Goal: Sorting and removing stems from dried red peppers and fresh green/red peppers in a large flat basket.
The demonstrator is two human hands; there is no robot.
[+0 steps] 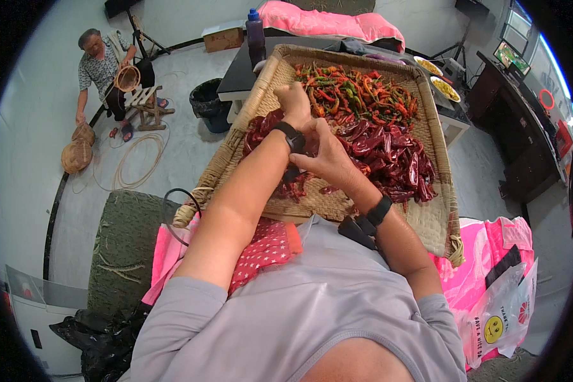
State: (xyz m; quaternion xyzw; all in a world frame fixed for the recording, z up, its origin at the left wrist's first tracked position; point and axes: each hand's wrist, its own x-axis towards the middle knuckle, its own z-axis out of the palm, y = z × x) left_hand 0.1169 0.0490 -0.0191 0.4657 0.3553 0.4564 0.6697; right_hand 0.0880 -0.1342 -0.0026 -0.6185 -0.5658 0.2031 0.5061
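Dark red, glossy dried chili peppers (388,149) lie heaped across the middle of a shallow rectangular tray of woven tan bamboo (420,223), with smaller red, orange and green peppers (356,95) spread beyond them toward its far rim. Past the tray's far edge shows a black worktop (237,73), carrying a dark bottle with a blue cap (255,38) on the left and two plates of yellow food (445,90) on the right. A dark bin with a black liner (209,108) stands left of the worktop. A clear plastic bag with a yellow smiling face (516,312) lies near the tray's lower right corner; farther left, another person (105,67) sits holding a round basket (127,78).

The left hand (294,105) is over the tray, fingers curled; I cannot tell whether it holds anything. The right hand (325,153) is clasped about the black wristband (290,137) on the left wrist. Some dark peppers lie left of the left forearm; the main heap is just right of the right hand.
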